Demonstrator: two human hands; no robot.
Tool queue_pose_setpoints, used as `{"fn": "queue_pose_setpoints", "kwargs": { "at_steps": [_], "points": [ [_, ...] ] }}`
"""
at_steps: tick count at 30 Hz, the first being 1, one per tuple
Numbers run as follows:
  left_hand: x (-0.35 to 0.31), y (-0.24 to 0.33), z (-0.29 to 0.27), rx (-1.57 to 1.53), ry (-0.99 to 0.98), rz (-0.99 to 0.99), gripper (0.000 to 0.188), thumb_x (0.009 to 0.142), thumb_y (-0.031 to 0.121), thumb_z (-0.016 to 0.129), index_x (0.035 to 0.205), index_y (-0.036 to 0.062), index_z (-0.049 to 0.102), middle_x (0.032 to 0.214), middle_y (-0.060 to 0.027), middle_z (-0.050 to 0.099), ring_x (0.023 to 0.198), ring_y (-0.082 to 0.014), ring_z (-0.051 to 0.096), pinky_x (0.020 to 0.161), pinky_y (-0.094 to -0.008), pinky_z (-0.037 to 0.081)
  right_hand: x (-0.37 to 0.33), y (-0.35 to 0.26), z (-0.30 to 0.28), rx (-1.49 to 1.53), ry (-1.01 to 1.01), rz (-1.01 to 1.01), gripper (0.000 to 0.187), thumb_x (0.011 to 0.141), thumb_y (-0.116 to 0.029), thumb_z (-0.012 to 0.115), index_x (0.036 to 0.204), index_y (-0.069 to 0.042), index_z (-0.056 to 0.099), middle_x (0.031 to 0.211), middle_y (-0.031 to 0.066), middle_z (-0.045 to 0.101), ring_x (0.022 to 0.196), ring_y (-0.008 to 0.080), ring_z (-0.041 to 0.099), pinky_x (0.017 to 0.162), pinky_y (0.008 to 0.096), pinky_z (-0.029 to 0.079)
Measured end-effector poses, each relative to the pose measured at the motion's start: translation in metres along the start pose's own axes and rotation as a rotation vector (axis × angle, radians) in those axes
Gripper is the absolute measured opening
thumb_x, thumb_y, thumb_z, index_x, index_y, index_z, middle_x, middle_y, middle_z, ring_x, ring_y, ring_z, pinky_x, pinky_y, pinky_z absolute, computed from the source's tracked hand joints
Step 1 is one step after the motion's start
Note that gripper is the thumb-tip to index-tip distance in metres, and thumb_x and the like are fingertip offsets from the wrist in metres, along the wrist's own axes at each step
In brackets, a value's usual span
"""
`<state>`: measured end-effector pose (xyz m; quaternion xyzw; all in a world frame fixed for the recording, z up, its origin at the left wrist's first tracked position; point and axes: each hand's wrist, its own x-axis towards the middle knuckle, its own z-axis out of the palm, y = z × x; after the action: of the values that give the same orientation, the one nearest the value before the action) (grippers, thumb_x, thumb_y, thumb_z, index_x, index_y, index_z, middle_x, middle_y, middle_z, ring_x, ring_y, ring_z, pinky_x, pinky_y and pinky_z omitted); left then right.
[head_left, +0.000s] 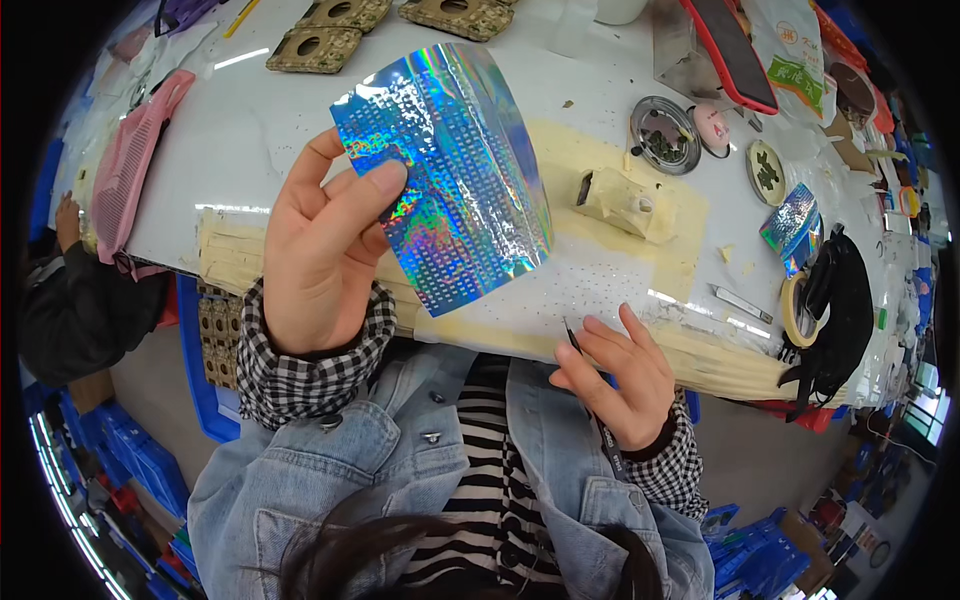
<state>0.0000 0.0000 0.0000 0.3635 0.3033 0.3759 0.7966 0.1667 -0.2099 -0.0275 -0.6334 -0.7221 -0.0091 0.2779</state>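
My left hand point(335, 235) is raised over the table's near edge, thumb and fingers pinching a shiny blue holographic sheet point(450, 185) covered in rows of small marks. The sheet curls slightly and faces me. Lower and to the right, my right hand point(625, 380) holds slim black tweezers point(608, 445), with the pointed tip up by the table edge and the fingers partly spread. Small specks lie scattered on the white surface just beyond that tip. A block wrapped in cream masking tape point(625, 205) sits farther back on a taped patch.
Camouflage-patterned parts point(330, 35) lie at the back. A round tin point(665, 135) of dark bits, a small dish point(766, 172), a silver blade tool point(740, 302), a tape roll point(800, 308) and a black pouch point(840, 310) are at right. A pink mesh pouch point(140, 160) lies left, near another person's hand point(68, 222).
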Motion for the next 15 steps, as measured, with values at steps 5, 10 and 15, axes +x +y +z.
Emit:
{"fn": "queue_pose_setpoints", "kwargs": {
  "at_steps": [5, 10, 15],
  "points": [
    [0.000, -0.002, -0.004, 0.002, -0.008, -0.024, 0.039, 0.088, 0.001, 0.060, 0.121, -0.0016, 0.041, 0.097, -0.0115, 0.067, 0.085, -0.0136, 0.066, 0.071, -0.0237, 0.055, 0.005, 0.000, 0.015, -0.077, 0.039, -0.004, 0.033, 0.075, -0.015, 0.075, 0.105, -0.007, 0.066, 0.090, 0.0098, 0.065, 0.091, 0.0245, 0.066, 0.088, 0.0445, 0.052],
    [-0.001, -0.004, -0.004, -0.007, 0.021, -0.036, 0.037, 0.087, 0.001, 0.060, 0.120, -0.0013, 0.043, 0.096, -0.0111, 0.067, 0.083, -0.0125, 0.066, 0.067, -0.0225, 0.054, 0.012, 0.003, 0.021, -0.106, 0.021, -0.018, 0.032, 0.075, -0.013, 0.074, 0.104, -0.004, 0.066, 0.092, 0.0106, 0.066, 0.095, 0.0252, 0.065, 0.091, 0.0449, 0.050],
    [-0.001, -0.003, -0.011, -0.020, 0.019, -0.032, 0.038, 0.087, 0.001, 0.060, 0.120, -0.0010, 0.043, 0.095, -0.0109, 0.067, 0.081, -0.0123, 0.066, 0.067, -0.0220, 0.054, 0.020, 0.002, 0.017, -0.129, -0.075, -0.038, 0.026, 0.076, -0.011, 0.066, 0.099, -0.001, 0.064, 0.095, 0.0131, 0.065, 0.104, 0.0279, 0.061, 0.098, 0.0476, 0.045]
  ]
}}
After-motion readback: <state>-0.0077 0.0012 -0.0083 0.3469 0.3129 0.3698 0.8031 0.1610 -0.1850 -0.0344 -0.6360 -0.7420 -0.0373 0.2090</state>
